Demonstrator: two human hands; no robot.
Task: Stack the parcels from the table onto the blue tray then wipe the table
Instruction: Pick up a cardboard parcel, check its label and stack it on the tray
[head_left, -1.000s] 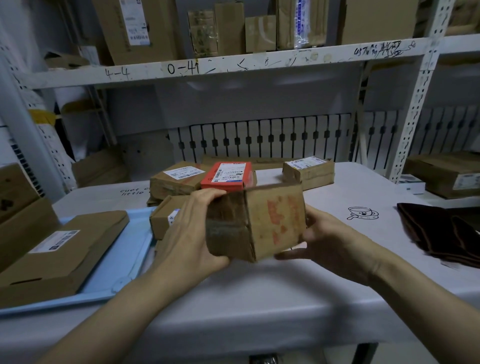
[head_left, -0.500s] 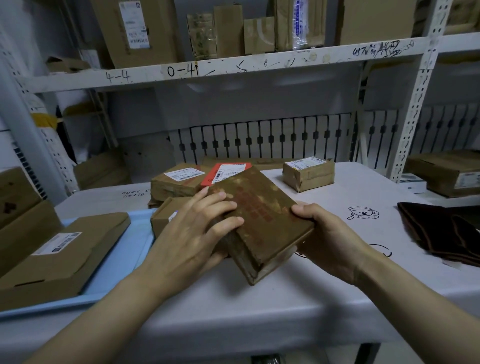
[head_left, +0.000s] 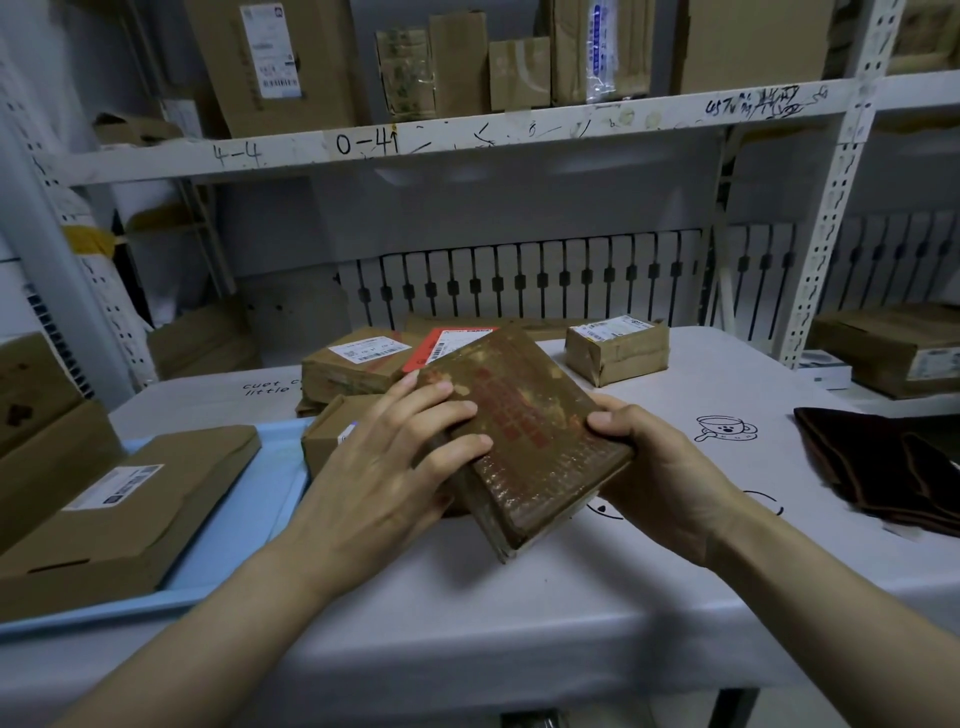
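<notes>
Already on blue tray (head_left: 244, 525): flat parcel (head_left: 124, 506).

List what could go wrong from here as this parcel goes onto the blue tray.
1. The brown parcel is tilted, held by the left hand and right hand at its edges; it might slip.
2. The blue tray already carries a large flat box, so a stack there may sit unevenly.
3. Swinging left could knock the small box beside the tray.
</notes>
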